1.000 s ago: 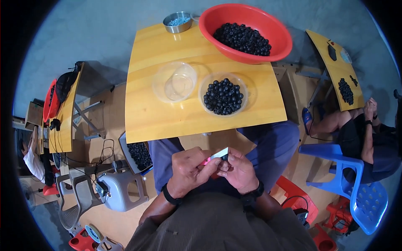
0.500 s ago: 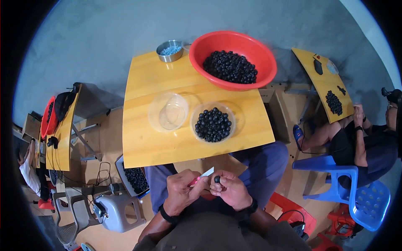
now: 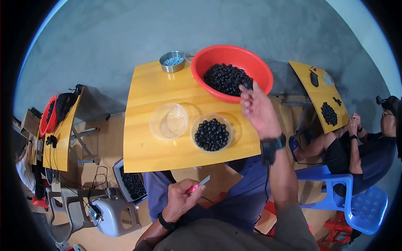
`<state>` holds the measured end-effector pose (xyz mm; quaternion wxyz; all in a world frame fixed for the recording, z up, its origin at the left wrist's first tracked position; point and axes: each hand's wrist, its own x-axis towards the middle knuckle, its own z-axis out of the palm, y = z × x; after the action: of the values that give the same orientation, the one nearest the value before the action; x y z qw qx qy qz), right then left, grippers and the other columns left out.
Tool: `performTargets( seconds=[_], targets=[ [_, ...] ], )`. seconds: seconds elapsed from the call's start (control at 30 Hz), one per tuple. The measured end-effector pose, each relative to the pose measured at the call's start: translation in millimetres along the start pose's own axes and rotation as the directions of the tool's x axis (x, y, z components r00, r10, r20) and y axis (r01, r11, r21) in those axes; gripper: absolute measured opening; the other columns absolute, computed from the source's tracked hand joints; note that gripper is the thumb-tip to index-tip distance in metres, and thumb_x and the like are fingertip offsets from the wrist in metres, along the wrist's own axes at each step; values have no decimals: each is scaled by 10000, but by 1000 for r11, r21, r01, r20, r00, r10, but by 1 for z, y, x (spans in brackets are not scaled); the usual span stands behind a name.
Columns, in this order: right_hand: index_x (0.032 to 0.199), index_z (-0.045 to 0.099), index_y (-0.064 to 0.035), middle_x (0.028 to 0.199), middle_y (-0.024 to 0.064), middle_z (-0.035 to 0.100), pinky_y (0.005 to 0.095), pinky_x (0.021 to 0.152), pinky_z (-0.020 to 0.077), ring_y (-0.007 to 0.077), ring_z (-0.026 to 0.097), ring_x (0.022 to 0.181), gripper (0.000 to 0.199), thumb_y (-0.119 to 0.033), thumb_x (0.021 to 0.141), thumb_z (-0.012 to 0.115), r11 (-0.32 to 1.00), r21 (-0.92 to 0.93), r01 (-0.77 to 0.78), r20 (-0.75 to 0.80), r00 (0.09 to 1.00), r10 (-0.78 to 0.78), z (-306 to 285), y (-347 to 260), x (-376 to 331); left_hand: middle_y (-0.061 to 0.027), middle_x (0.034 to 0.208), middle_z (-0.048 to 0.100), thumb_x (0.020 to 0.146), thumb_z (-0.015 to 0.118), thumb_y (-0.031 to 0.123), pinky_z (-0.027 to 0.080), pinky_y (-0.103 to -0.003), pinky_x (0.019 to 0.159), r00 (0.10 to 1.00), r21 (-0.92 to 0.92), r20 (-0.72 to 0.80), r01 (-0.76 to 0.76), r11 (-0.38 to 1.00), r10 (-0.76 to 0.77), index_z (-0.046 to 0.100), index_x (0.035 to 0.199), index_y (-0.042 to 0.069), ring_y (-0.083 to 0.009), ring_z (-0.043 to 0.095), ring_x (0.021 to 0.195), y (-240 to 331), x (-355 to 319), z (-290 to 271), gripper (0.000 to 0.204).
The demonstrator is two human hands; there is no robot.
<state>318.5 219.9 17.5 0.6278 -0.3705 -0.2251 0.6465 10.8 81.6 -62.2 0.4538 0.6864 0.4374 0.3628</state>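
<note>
My left hand (image 3: 182,199), low in front of my lap, is closed around a small pink-handled knife (image 3: 192,189) with its blade pointing up and right. Farther forward, my right hand (image 3: 260,112) reaches over the near right rim of a red basin (image 3: 262,69). Between its thumb and fingers shows a black round bead-like piece (image 3: 248,85), slightly blurred. Many like pieces (image 3: 226,78) lie heaped in the basin. Nearer me on the yellow table (image 3: 142,146), a clear round tub (image 3: 230,136) holds more of them. Left of it sits another clear tub (image 3: 169,121), seemingly with nothing in it.
A steel bowl (image 3: 172,67) of small light-blue bits stands at the table's far left. On the floor, a box (image 3: 118,175) of black pieces is beside my left leg. At right, a person (image 3: 368,154) sits near another yellow table (image 3: 307,83) and a blue plastic stool (image 3: 368,207).
My right hand has moved from beside the knife, forward and right, to the basin's rim, with a black piece at its fingertips. My left hand still holds the knife in front of my lap.
</note>
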Motion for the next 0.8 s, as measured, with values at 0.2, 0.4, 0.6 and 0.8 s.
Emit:
performTargets(
  seconds=[0.2, 0.4, 0.6, 0.8],
  targets=[
    [1105, 676, -32, 820, -50, 592, 216, 575, 420, 49, 510, 658, 349, -351, 975, 624, 965, -254, -71, 69, 993, 91, -4, 51, -10, -84, 561, 526, 835, 760, 139, 399, -285, 468, 999, 10, -41, -14, 1000, 14, 681, 778, -9, -131, 504, 487, -3, -1, -5, 177],
    [1033, 711, -22, 817, 69, 689, 307, 593, 494, 159, 618, 602, 258, -220, 869, 722, 358, -886, 294, 209, 944, -256, -13, 103, 6, -99, 556, 495, 843, 755, 147, 384, -290, 455, 1000, 24, -18, 4, 1000, -4, 649, 735, -16, -148, 454, 474, -8, -4, -11, 223],
    [836, 713, -21, 803, 178, 689, 465, 761, 524, 374, 674, 809, 245, -258, 779, 731, -366, -916, 168, 265, 936, -232, 4, 112, 18, -88, 554, 479, 843, 766, 163, 373, -303, 448, 999, -29, -34, 8, 1000, -9, 612, 692, -8, -153, 430, 473, -14, -13, -5, 276],
    [859, 698, -7, 845, 186, 695, 471, 777, 528, 365, 682, 846, 258, -250, 780, 732, -460, -887, 43, 164, 960, -227, 16, 120, 34, -72, 603, 582, 865, 741, 125, 404, -267, 486, 1000, 19, 10, -12, 1000, 12, 676, 761, -15, -97, 507, 523, -19, -19, -13, 186]
  ],
)
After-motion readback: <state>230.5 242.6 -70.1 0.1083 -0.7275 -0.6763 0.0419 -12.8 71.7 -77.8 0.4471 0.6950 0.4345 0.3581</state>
